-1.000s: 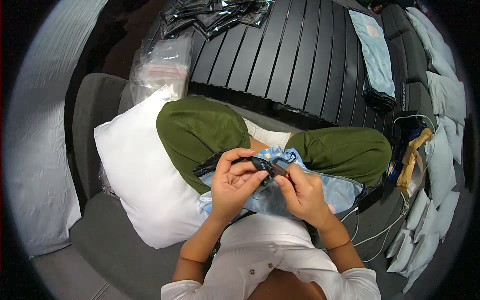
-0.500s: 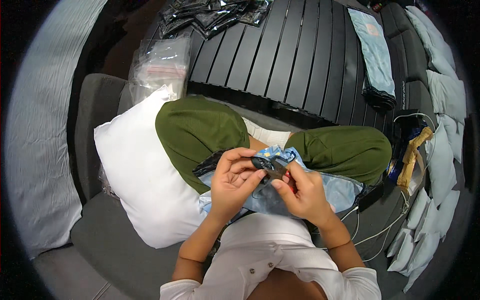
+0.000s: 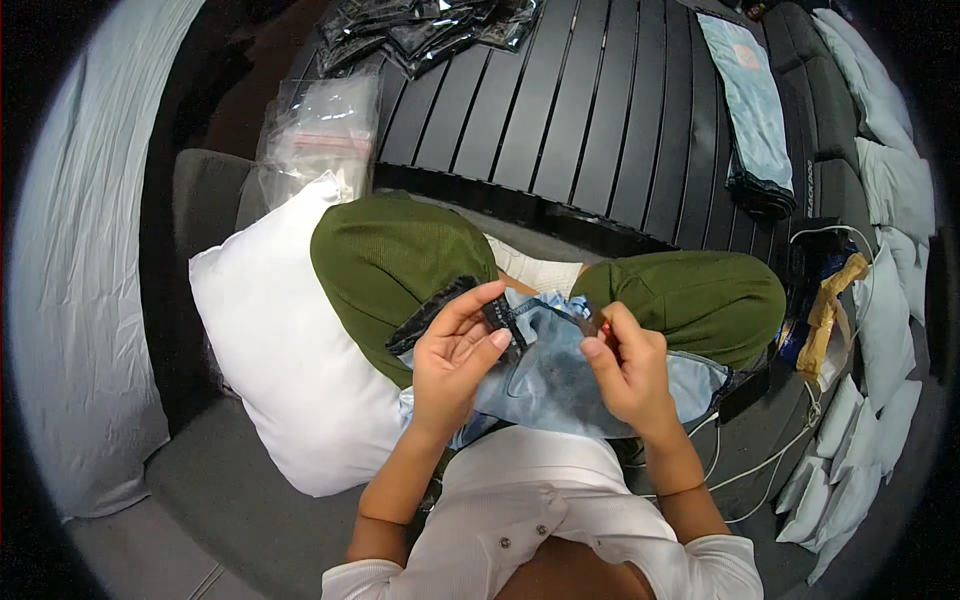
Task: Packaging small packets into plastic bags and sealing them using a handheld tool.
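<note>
Over my lap lies a light blue cloth piece (image 3: 560,360) with black edging. My left hand (image 3: 450,360) pinches a small black piece (image 3: 497,315) between thumb and fingertips, above the cloth's left part. A thin dark strand (image 3: 550,308) runs from it toward the right. My right hand (image 3: 630,370) is closed around a small dark object with a red part (image 3: 603,327); most of it is hidden by the fingers, so I cannot make out its kind. Some patterned blue fabric shows behind the strand.
A white pillow (image 3: 290,350) rests at my left, beside clear plastic bags (image 3: 320,130). Ahead is a black slatted table (image 3: 560,110) bearing black packets (image 3: 430,30) and a folded light blue cloth (image 3: 750,100). White cables (image 3: 770,460) and grey-blue cushions (image 3: 880,290) are at right.
My hands have moved apart, the right one to the right. The dark strand between them is now stretched out, and more of the blue cloth shows below it.
</note>
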`<state>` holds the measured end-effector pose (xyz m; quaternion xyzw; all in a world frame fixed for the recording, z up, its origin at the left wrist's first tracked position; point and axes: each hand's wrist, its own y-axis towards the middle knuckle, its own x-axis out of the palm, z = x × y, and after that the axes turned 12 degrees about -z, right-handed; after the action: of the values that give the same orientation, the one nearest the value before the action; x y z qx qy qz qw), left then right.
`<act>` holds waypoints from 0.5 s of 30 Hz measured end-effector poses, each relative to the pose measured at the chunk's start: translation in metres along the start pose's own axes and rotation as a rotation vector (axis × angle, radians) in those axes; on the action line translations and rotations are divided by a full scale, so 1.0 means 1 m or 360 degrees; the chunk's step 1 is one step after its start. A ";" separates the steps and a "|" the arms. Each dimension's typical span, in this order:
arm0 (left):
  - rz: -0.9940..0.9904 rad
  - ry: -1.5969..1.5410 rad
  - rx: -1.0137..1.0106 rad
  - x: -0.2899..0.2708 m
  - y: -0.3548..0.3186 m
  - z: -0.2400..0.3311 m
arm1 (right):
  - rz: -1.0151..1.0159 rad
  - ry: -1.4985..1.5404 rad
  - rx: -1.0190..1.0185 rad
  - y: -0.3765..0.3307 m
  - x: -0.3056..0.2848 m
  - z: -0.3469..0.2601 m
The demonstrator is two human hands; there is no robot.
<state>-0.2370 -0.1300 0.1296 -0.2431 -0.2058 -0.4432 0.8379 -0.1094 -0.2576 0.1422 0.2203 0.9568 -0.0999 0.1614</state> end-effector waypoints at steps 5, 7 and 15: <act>-0.0037 -0.0015 -0.0012 0.003 0.000 0.003 | -0.0128 -0.0018 -0.0041 -0.005 0.007 0.005; -0.0049 -0.0006 -0.0016 0.004 0.000 0.004 | -0.0132 -0.0133 -0.0142 -0.005 0.010 0.007; -0.0030 0.0021 -0.0029 0.005 -0.003 0.002 | -0.0164 -0.0354 -0.0201 -0.006 0.012 0.004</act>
<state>-0.2370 -0.1334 0.1342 -0.2459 -0.1984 -0.4545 0.8328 -0.1212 -0.2588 0.1350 0.1480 0.9474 -0.0714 0.2746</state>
